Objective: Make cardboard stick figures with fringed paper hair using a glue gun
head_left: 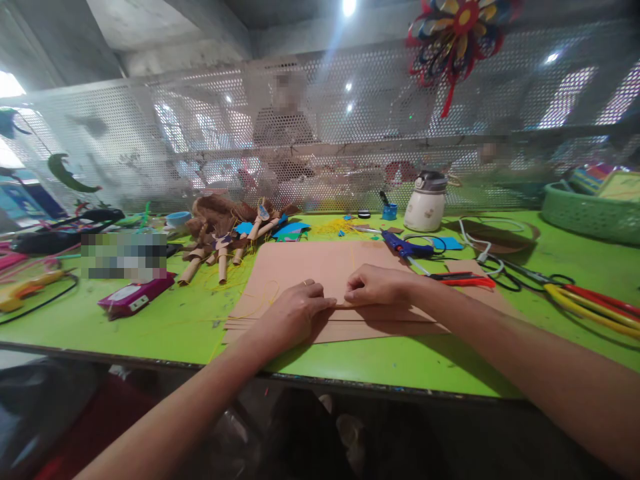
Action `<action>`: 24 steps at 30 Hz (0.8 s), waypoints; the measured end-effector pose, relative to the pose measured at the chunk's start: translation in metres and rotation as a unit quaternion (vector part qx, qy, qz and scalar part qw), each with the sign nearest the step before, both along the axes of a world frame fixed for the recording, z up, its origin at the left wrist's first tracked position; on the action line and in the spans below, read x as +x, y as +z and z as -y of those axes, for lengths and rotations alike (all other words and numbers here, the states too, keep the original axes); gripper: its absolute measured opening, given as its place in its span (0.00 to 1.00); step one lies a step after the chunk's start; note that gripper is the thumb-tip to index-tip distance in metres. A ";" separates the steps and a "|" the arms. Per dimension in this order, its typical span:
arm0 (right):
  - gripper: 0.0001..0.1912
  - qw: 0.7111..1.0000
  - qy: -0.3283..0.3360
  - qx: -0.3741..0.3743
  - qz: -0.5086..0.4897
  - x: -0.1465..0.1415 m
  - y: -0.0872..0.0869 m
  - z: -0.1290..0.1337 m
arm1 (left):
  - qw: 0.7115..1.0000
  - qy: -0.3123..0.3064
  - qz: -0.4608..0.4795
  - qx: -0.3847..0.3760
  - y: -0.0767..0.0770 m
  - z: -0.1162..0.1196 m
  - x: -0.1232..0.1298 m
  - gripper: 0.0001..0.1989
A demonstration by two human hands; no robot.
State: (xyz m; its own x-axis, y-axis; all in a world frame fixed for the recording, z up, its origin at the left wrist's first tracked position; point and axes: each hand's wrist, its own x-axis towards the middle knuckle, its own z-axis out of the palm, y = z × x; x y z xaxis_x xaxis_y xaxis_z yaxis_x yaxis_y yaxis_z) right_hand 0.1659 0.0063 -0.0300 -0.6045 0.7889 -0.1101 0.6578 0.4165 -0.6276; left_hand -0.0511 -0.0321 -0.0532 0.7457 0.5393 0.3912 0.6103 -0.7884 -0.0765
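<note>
The stack of brown paper sheets (320, 280) lay flat on the green table (165, 320), right in front of the person, and both hands were on it; the left hand (293, 313) pressed down on the near part of the sheets with its fingers bent and close together, flat on the paper and not wrapped around anything; the right hand (375, 285) sat just beside it, touching the same sheets, with its fingertips pinched down on a fold or edge of the top sheet; I could not tell if a bit of paper was caught between those fingers. The paper looked thin, light and bendy, so it would likely slide on the smooth table and crease fast; a good place to hold it seemed to be the near edge, with 1 hand pressing flat to keep the stack from slipping. To the right of the sheets lay a blue glue gun (406, 248), red-handled scissors (463, 280) and some long red and yellow tools (590, 303); behind the sheets stood a white jar (425, 203); to the left of the sheets lay small paper roll dolls (225, 243) and a pink box (135, 293); far right sat a green basket (585, 213).
</note>
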 end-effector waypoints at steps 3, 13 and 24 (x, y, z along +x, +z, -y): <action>0.11 1.000 0.008 -0.013 -0.007 0.005 0.001 0.000 | 1.000 -0.002 0.006 -0.008 0.002 0.000 0.001 0.13; 0.10 0.999 -0.036 0.022 -0.021 0.012 -0.004 0.012 | 0.999 -0.009 0.027 -0.031 0.008 0.002 0.004 0.15; 0.07 0.999 -0.040 0.021 0.020 0.009 0.001 0.011 | 0.998 -0.008 0.034 -0.058 0.010 0.003 0.006 0.15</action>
